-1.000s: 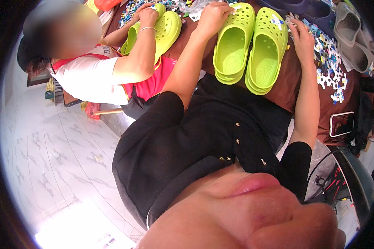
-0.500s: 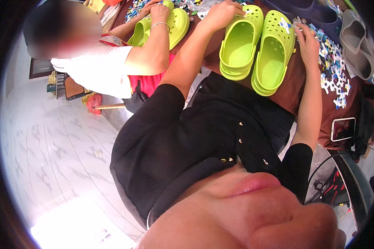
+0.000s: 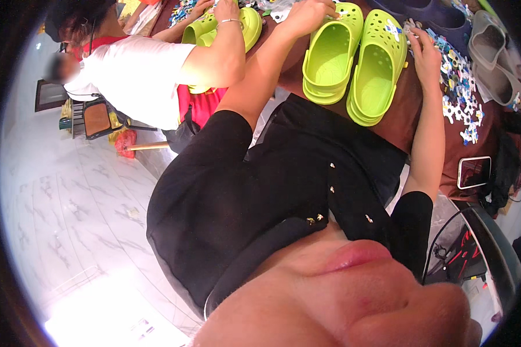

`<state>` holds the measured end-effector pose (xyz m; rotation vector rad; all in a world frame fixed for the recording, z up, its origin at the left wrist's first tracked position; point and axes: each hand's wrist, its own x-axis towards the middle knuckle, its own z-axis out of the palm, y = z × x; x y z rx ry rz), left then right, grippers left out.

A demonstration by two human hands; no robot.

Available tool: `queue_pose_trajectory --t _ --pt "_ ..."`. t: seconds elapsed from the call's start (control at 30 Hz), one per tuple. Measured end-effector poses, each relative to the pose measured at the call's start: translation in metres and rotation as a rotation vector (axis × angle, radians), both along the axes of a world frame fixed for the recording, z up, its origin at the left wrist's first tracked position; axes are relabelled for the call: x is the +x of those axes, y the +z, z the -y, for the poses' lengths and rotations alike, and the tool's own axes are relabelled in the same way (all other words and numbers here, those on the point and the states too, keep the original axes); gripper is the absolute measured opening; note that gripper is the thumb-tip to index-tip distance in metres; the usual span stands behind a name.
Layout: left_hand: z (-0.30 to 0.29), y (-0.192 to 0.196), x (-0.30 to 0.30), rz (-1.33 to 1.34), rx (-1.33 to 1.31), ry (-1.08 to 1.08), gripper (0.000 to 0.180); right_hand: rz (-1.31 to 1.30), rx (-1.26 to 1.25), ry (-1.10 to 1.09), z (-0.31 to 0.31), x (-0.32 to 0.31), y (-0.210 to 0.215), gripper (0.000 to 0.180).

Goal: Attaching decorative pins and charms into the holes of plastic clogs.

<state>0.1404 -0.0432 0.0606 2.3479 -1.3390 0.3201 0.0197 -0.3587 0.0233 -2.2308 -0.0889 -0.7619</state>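
Note:
A pair of lime-green clogs lies on the brown table (image 3: 414,124) in front of me. My left hand (image 3: 309,14) is curled at the toe of the left clog (image 3: 330,55); what it holds is hidden. My right hand (image 3: 425,49) lies to the right of the right clog (image 3: 379,72), fingers apart and tips down among small colourful shoe charms (image 3: 457,87). One white and blue charm sits on the right clog's toe. My black top fills the middle of the view.
A person in a white shirt (image 3: 136,75) at my left has both hands on another green clog pair (image 3: 214,29). Dark blue clogs (image 3: 422,8) and grey clogs (image 3: 492,55) lie further back. A phone (image 3: 474,172) rests near the table edge. A chair (image 3: 98,118) stands on the marble floor.
My right hand has slid a little along the charms beside the right clog. My left hand stays at the left clog's toe. The person at my left has leaned in closer.

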Motion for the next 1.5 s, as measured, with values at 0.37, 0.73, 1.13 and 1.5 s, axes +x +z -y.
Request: queue_pose_trajectory --t 0.37,0.73,1.13,1.5 --pt "-0.009 -0.014 0.01 -0.862 -0.577 0.431 0.025 0.01 0.041 -0.139 0.019 0.0 -0.009 0.023" --pt "0.02 -0.012 0.064 -0.775 -0.846 0.323 0.032 0.127 0.159 -0.23 0.02 0.0 -0.006 0.018" --pt "0.026 -0.058 0.086 -1.406 -1.313 -0.152 0.026 0.19 0.444 -0.38 0.04 -0.003 -0.005 0.017" --pt "0.023 -0.056 0.074 -1.467 -1.227 -0.207 0.029 0.137 0.124 -0.362 0.031 -0.002 -0.006 0.02"
